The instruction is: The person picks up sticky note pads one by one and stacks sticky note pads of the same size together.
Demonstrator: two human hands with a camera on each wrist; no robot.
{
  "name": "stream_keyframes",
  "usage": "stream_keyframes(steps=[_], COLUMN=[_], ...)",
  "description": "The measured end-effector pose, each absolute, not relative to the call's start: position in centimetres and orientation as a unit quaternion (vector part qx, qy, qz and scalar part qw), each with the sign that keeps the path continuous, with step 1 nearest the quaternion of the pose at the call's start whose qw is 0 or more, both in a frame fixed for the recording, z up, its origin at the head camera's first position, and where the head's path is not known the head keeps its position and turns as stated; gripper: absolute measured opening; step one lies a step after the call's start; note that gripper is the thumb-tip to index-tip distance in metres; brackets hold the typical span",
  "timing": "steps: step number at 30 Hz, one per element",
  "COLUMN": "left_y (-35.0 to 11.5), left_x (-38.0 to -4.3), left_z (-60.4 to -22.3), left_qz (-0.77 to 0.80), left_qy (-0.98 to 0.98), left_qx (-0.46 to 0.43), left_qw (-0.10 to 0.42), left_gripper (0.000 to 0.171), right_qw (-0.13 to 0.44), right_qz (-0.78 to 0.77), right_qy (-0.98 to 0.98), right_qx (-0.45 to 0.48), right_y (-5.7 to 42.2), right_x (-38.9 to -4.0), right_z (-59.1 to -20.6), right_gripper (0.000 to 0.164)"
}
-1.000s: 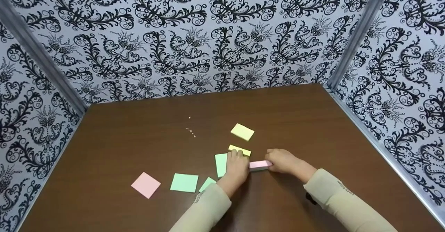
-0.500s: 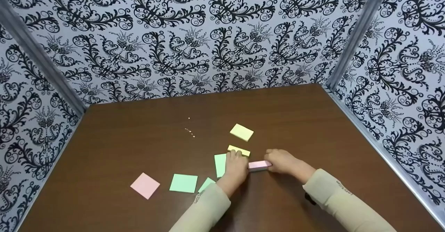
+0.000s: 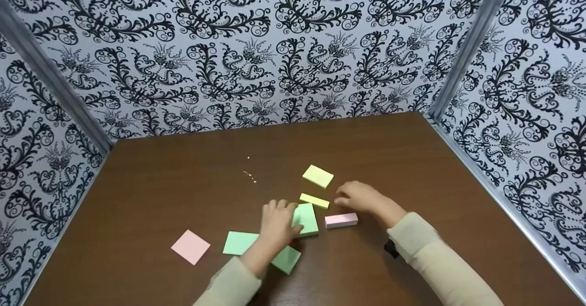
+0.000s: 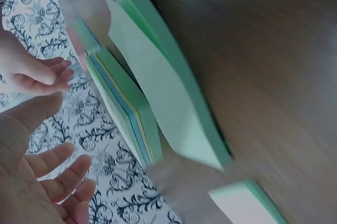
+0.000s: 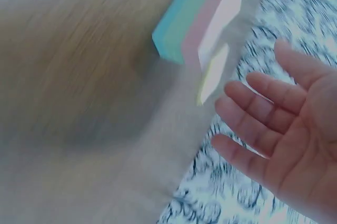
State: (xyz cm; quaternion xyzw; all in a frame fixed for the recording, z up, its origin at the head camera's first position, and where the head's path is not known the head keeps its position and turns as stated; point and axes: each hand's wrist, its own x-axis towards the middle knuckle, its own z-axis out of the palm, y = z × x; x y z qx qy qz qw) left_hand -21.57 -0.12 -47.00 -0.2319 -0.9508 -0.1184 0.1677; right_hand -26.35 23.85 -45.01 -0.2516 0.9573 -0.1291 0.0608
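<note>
My left hand (image 3: 277, 223) hovers over a group of green sticky note pads, fingers loosely bent and holding nothing. Beside its thumb lies a thick green pad (image 3: 306, 219); a darker green pad (image 3: 287, 259) sits under the wrist. The left wrist view shows one green pad (image 4: 163, 82) with its top sheet lifted along one side. My right hand (image 3: 361, 201) is off the table behind a narrow pink-topped block of sticky notes (image 3: 341, 220), its fingers relaxed. Blue, green and pink layers show on that block in the right wrist view.
A thin yellow pad (image 3: 314, 200) and a wider yellow pad (image 3: 318, 176) lie farther back. To the left are another green pad (image 3: 240, 243), partly behind the left forearm, and a pink square pad (image 3: 191, 247). Small pale scraps (image 3: 250, 176) dot the brown table (image 3: 183, 182). Patterned walls enclose it.
Both hands have let go of the pink-topped block, which stays on the table. My left hand has moved left over the green pads; my right hand has moved slightly back and up.
</note>
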Motion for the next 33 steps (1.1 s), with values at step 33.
stream_keyframes(steps=[33], left_y=[-2.7], left_x=[-20.1], left_z=[-47.8], left_qz=[-0.145], left_qy=[-0.947], left_qx=[-0.216], left_qw=[0.191], left_gripper=[0.031], right_qw=[0.075], right_qz=[-0.015], right_qy=[0.958], right_qx=[-0.275], right_y=[20.9], right_x=[-28.4], right_z=[-46.3], right_gripper=[0.032])
